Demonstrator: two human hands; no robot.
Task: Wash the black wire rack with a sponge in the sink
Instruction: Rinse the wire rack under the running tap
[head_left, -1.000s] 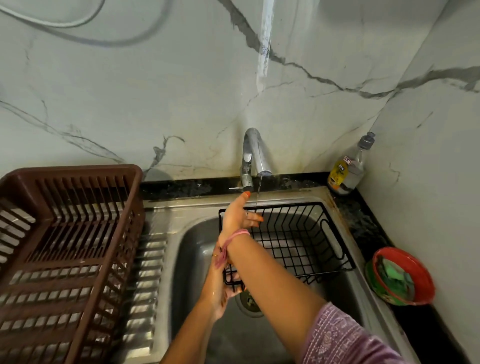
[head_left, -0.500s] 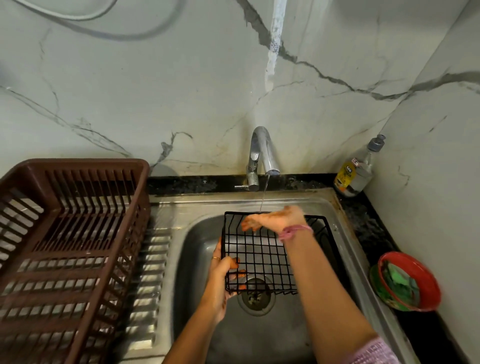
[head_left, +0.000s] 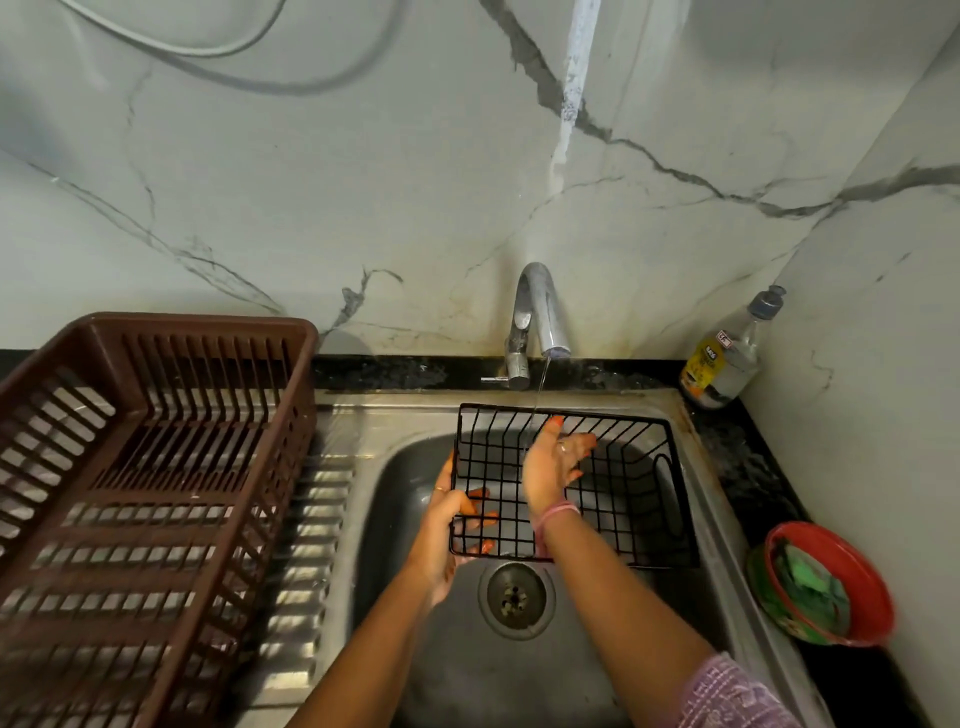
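Black wire rack (head_left: 613, 499) tilted in sink (head_left: 711, 540) under thin tap (head_left: 535, 317) stream. Left hand (head_left: 449, 525) grip curled round near-left edge; right hand (head_left: 550, 467) fingers loosely extended inside, holding nothing. Rinse step: keep left steady, turn rack so stream reaches every wire. Sponge (head_left: 810, 587) sits in red bowl (head_left: 862, 571) on table, right.

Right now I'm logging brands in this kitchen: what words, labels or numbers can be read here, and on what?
Bottle by the wall corner: yellow label and small white tag carry print, too blurred to read.
Red bowl: no text shows.
Brown dish basket, tap, black wire rack: no text shows.
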